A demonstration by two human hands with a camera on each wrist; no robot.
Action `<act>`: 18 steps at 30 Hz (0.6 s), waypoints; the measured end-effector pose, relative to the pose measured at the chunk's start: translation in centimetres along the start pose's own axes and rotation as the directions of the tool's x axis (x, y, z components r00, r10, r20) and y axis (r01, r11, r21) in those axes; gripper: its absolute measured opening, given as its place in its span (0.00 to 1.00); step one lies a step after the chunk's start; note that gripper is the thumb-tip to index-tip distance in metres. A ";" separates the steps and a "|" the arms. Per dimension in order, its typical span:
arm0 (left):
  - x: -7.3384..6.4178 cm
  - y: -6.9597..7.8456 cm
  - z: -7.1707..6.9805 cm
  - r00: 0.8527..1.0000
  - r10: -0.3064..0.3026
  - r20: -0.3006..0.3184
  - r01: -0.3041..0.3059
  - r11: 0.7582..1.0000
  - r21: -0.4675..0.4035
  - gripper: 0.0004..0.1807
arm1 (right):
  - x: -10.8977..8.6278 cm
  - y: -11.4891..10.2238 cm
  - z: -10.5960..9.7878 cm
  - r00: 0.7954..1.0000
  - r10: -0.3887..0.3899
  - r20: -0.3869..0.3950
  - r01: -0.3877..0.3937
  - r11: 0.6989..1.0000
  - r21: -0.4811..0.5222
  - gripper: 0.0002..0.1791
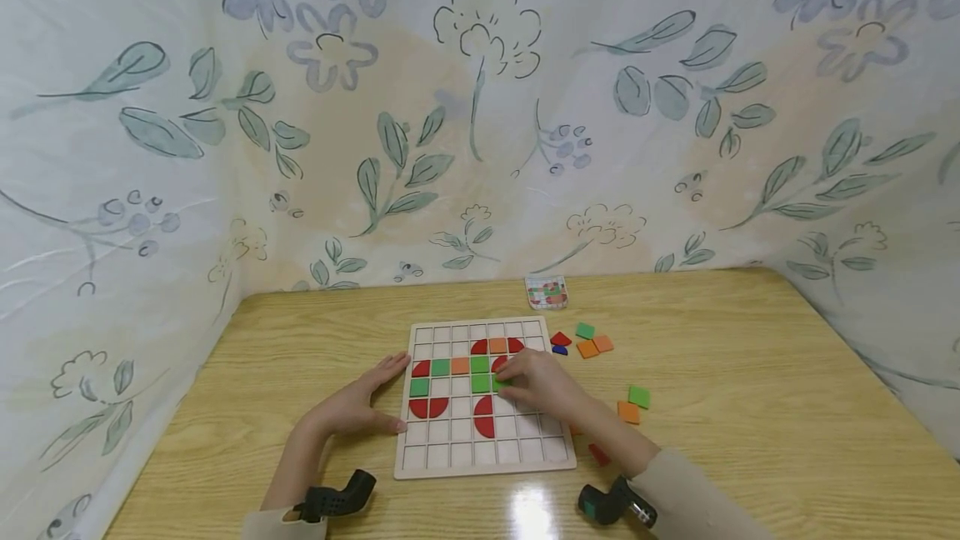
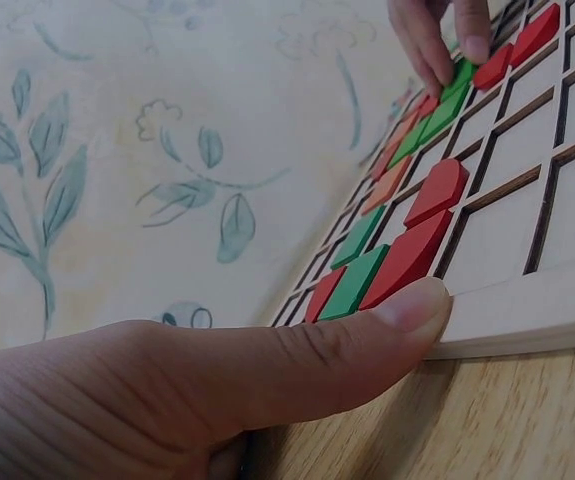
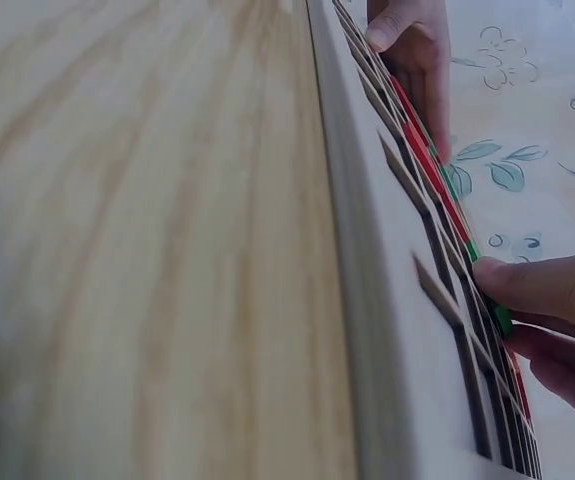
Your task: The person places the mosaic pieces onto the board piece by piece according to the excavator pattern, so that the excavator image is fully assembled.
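Note:
A wooden grid board (image 1: 517,450) lies on the table, with red quarter-round, green square and orange square tiles in several of its cells. My right hand (image 1: 542,382) is over the right half of the board and pinches a green square tile (image 3: 503,318) between thumb and fingers. That tile is at a cell beside another green tile (image 1: 480,384); the fingers cover part of it. Along the board's left edge rests my left hand (image 1: 352,407), fingers extended and spread from the thumb. Its thumb (image 2: 412,305) touches the rim near a red quarter-round tile (image 2: 407,262).
Right of the board lie loose tiles: green (image 1: 639,396), orange (image 1: 627,413), red (image 1: 561,339) and blue (image 1: 560,350). A small pattern card (image 1: 547,293) is at the table's back edge, before a floral cloth (image 1: 337,148). The right forearm passes over the board's right edge.

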State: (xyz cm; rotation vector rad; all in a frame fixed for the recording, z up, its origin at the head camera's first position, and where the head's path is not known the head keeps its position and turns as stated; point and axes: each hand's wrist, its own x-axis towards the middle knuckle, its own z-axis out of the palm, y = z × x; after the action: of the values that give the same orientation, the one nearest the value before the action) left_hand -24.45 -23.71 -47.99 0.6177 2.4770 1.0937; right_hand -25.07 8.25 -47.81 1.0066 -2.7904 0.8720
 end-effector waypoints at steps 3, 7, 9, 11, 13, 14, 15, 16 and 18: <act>0.0 0.0 0.0 1.000 0.002 0.000 -0.002 1.000 -0.002 0.54 | 0.0 0.0 0.1 1.000 -0.003 -0.009 0.003 1.000 -0.014 0.11; 0.0 0.0 0.0 1.000 0.001 0.002 -0.001 1.000 -0.004 0.54 | -0.1 0.0 0.1 1.000 -0.002 -0.004 0.002 1.000 -0.023 0.11; 0.0 0.1 0.0 1.000 0.000 0.004 0.000 1.000 -0.001 0.54 | -0.1 0.0 0.2 1.000 -0.016 -0.001 0.016 0.999 -0.035 0.11; -0.1 0.1 0.0 1.000 -0.001 0.003 0.001 1.000 -0.001 0.54 | -0.1 0.0 0.2 0.999 -0.033 -0.001 0.033 0.998 -0.046 0.10; -0.1 0.1 0.0 1.000 -0.004 0.002 0.004 1.000 0.003 0.54 | -0.2 0.0 0.3 0.999 -0.047 -0.005 0.046 0.998 -0.050 0.10; -0.1 0.1 0.1 1.000 -0.005 0.001 0.005 1.000 0.004 0.54 | -0.2 0.0 0.3 0.999 -0.045 -0.006 0.044 0.998 -0.051 0.10; -0.1 0.1 0.1 1.000 -0.006 0.001 0.006 1.000 0.003 0.54 | -0.2 0.0 0.3 0.999 -0.041 -0.007 0.040 0.998 -0.050 0.10; -0.1 0.0 0.1 1.000 -0.008 0.000 0.008 1.000 0.002 0.54 | -0.3 0.0 0.4 0.999 -0.039 -0.009 0.039 0.998 -0.050 0.11; -0.1 0.0 0.2 1.000 -0.010 0.001 0.010 1.000 0.003 0.54 | -0.3 0.1 0.4 0.999 -0.038 -0.017 0.037 0.999 -0.033 0.11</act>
State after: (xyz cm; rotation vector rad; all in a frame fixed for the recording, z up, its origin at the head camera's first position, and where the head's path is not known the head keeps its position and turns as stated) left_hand -24.29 -23.63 -48.07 0.6054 2.4787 1.0857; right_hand -24.81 8.30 -48.30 1.0372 -2.7522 0.8239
